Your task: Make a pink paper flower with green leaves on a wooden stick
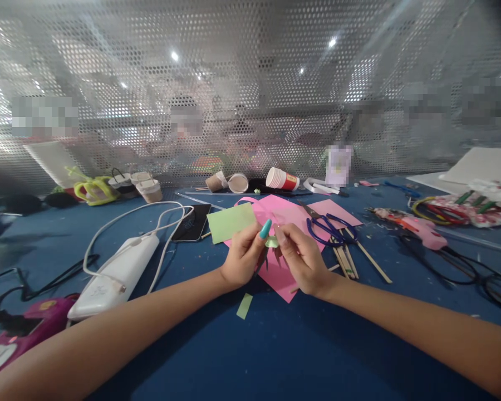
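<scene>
My left hand point(242, 257) and my right hand point(301, 257) meet above a pink paper sheet point(281, 273) on the blue table. Both pinch a small light-green paper piece point(271, 241) between thumb and fingers, and a thin stick seems to hang below it. A larger green paper rectangle point(230, 221) lies just behind my left hand. Blue-handled scissors point(326, 228) rest on the pink paper to the right of my right hand. A small green paper strip point(244, 306) lies on the table near my left wrist.
Wooden sticks point(350, 260) lie right of the scissors. A white power bank point(117, 274) with cables and a phone point(192, 221) sit to the left. Paper cups point(281, 179) lie by the perforated metal screen point(250, 83). A glue gun point(417, 229) and wires are at right.
</scene>
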Motion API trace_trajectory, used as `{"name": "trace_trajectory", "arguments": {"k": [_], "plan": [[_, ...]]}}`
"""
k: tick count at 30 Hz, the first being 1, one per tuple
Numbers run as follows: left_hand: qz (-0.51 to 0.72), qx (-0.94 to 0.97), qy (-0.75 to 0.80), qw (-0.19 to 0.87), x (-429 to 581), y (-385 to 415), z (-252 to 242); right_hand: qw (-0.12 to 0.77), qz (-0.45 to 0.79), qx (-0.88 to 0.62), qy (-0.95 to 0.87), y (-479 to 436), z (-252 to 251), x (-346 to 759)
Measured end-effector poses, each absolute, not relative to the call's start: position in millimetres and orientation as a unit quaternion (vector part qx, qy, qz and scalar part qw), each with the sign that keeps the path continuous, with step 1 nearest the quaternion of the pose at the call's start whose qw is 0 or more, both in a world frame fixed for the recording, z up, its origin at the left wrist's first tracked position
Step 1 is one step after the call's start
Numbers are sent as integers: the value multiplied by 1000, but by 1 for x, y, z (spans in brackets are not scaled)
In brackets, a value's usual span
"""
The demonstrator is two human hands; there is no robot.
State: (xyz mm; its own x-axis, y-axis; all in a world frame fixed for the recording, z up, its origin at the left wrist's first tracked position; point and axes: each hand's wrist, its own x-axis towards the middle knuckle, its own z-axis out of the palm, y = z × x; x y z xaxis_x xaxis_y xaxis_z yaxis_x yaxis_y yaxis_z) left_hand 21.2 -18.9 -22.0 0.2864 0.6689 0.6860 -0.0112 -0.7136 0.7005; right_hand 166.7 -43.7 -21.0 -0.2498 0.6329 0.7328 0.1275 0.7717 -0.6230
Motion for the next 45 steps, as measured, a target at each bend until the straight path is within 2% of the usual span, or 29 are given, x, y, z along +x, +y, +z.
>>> {"name": "trace_trajectory", "arguments": {"k": [3,12,24,37,42,45], "plan": [[554,752,234,270,21,-20,-20,563,244,-258,-746,-44,-20,166],[535,754,271,269,21,-24,-19,580,263,-274,-721,-44,-22,162],[539,732,263,323,24,-29,-20,596,275,-288,-697,-44,-22,158],[558,682,272,387,33,-35,-19,614,227,-296,-696,-46,-23,155],[551,681,279,393,34,-35,-19,612,218,-301,-698,-46,-21,154],[550,696,289,360,33,-34,-19,609,220,-293,-704,-44,-22,155]]}}
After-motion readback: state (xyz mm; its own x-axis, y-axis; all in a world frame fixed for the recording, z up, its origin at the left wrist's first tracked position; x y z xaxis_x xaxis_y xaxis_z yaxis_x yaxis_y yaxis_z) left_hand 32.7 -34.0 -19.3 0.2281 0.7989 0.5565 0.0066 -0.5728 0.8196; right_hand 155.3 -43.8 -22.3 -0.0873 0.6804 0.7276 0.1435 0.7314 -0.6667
